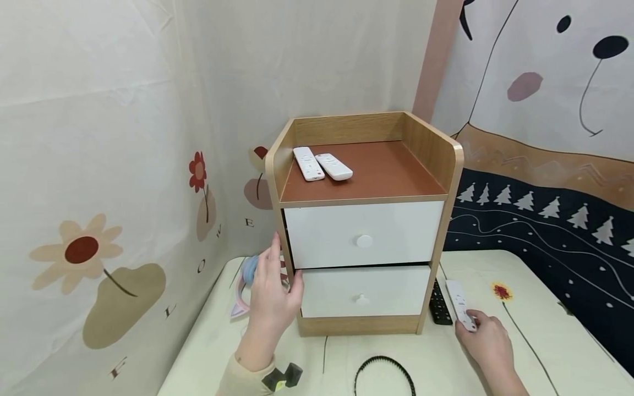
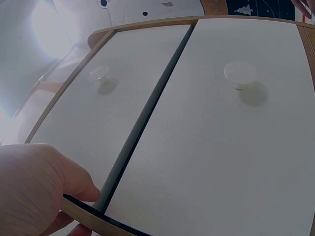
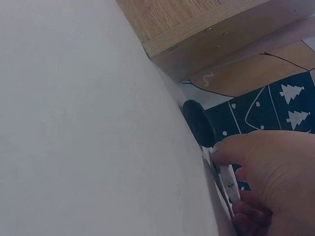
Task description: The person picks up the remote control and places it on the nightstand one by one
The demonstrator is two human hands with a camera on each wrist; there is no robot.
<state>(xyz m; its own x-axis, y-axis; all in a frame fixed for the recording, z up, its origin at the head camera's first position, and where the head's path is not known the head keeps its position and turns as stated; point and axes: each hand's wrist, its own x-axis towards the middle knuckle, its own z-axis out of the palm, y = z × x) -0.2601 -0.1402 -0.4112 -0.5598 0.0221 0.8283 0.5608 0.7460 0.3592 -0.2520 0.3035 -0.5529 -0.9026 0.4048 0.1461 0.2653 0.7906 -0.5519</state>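
Observation:
A small wooden cabinet (image 1: 359,324) with two white drawers stands on the bed-like surface. My left hand (image 1: 272,302) rests against its left side, fingers straight up along the panel and thumb at the front edge. In the left wrist view the thumb (image 2: 81,184) lies beside the gap between the drawers. To the right of the cabinet, my right hand (image 1: 487,341) holds the near end of a white remote control (image 1: 460,305). Just beyond it lies a black remote control (image 1: 439,305), close against the cabinet. The right wrist view shows the white remote partly hidden by my fingers.
Two more white remotes, one on the left (image 1: 309,164) and one beside it (image 1: 334,166), lie on the cabinet's brown top. A black toothed headband (image 1: 383,358) lies in front. A pastel headband (image 1: 242,297) sits behind my left hand. Fabric walls (image 1: 124,181) rise at the back.

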